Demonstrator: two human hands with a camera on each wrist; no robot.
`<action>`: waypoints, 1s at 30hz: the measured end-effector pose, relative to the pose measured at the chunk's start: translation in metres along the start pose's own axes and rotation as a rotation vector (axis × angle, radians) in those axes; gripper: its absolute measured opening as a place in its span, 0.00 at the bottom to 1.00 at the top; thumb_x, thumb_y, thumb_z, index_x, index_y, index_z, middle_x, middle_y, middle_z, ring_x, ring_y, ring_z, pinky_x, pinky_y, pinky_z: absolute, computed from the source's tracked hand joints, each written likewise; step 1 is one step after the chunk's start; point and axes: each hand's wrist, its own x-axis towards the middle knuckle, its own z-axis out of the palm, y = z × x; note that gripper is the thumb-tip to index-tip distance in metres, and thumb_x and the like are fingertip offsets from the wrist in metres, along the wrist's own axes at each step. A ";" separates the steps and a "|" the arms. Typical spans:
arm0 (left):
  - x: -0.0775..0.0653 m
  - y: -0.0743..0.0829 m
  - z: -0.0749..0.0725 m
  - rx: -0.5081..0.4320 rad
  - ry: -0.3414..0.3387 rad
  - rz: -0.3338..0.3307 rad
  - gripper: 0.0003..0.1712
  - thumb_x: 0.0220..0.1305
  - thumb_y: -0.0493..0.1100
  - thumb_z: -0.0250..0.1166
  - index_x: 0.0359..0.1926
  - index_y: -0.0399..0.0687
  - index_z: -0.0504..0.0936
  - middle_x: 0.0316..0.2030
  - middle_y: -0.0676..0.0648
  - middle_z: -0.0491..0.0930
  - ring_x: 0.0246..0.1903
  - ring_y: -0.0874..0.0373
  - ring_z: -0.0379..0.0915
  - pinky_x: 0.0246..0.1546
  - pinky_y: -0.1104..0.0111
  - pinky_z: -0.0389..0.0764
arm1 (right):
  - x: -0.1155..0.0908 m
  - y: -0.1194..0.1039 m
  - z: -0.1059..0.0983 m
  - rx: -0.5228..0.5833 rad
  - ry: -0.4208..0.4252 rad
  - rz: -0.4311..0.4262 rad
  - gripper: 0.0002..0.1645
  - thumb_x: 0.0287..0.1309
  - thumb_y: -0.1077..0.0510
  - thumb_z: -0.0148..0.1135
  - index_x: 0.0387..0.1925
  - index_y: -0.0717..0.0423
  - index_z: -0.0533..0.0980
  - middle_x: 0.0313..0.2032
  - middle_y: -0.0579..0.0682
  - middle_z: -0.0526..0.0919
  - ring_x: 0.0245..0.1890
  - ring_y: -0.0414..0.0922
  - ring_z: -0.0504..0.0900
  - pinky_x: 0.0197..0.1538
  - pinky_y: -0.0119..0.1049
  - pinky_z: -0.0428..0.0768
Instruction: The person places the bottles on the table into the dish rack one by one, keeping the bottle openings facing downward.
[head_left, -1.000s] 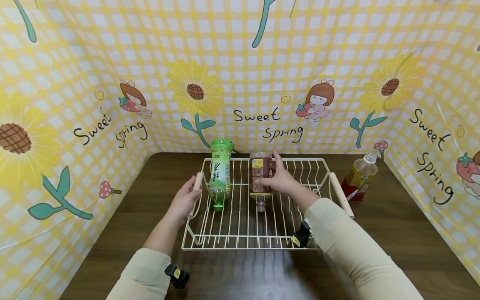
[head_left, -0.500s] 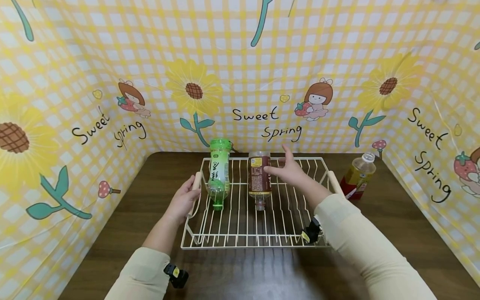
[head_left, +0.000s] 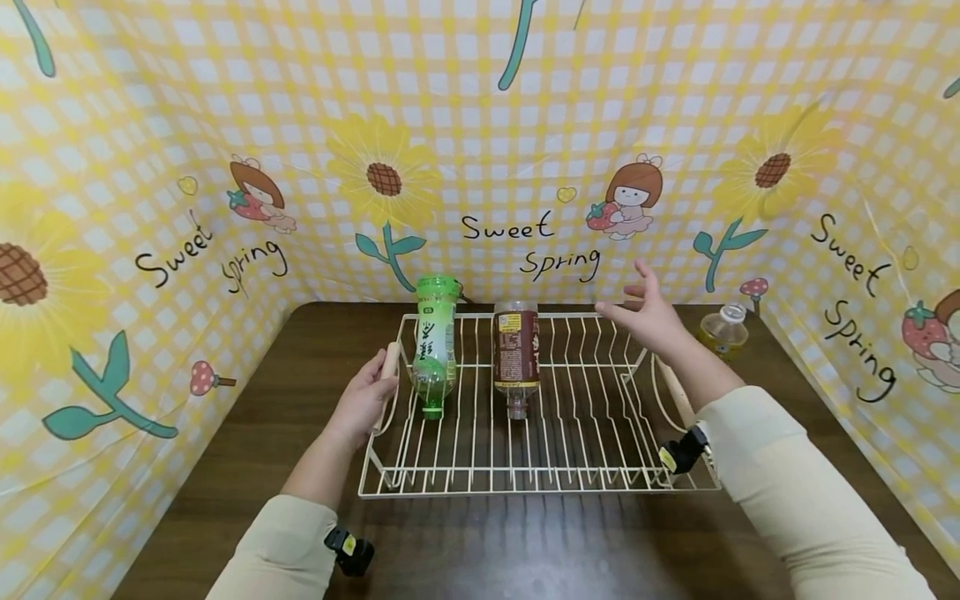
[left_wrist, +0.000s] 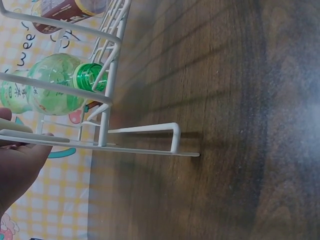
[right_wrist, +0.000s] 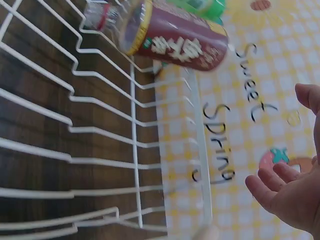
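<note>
A white wire dish rack (head_left: 540, 493) with wooden side handles stands on the table. My left hand (head_left: 362, 402) grips its left wooden handle (head_left: 391, 362). Neck down in the rack's left part leans a green plastic bottle (head_left: 435, 350); its uncapped mouth shows in the left wrist view. Right of it a bottle with a dark red label (head_left: 516, 350) also rests upside down between the wires. My right hand (head_left: 651, 318) is in the air over the rack's right back corner, fingers spread, holding nothing. Beyond it, a bottle with a yellow label (head_left: 723, 332) stands upright, partly hidden by the forearm.
The dark wooden table (head_left: 247, 467) is enclosed at the back and sides by a yellow checked cloth (head_left: 480, 150). The rack's right handle (head_left: 673, 390) lies under the right forearm, which partly covers it.
My right hand has let go of the red-labelled bottle and moved right, away from it, toward the yellow-labelled bottle. The left hand has stayed on the handle.
</note>
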 end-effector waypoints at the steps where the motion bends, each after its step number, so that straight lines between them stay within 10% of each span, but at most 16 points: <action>1: 0.000 0.000 0.000 -0.001 -0.002 0.000 0.38 0.71 0.32 0.46 0.77 0.37 0.40 0.77 0.37 0.39 0.75 0.43 0.43 0.75 0.56 0.54 | -0.002 0.001 -0.005 -0.004 0.007 0.004 0.62 0.62 0.43 0.62 0.76 0.41 0.25 0.74 0.68 0.48 0.73 0.65 0.55 0.69 0.61 0.64; 30: -0.001 0.001 0.000 0.008 -0.011 -0.003 0.39 0.72 0.33 0.46 0.77 0.37 0.38 0.77 0.36 0.40 0.75 0.43 0.43 0.75 0.55 0.54 | -0.039 0.057 -0.088 -0.006 0.355 -0.029 0.59 0.63 0.44 0.59 0.77 0.50 0.29 0.73 0.68 0.47 0.73 0.68 0.47 0.72 0.64 0.51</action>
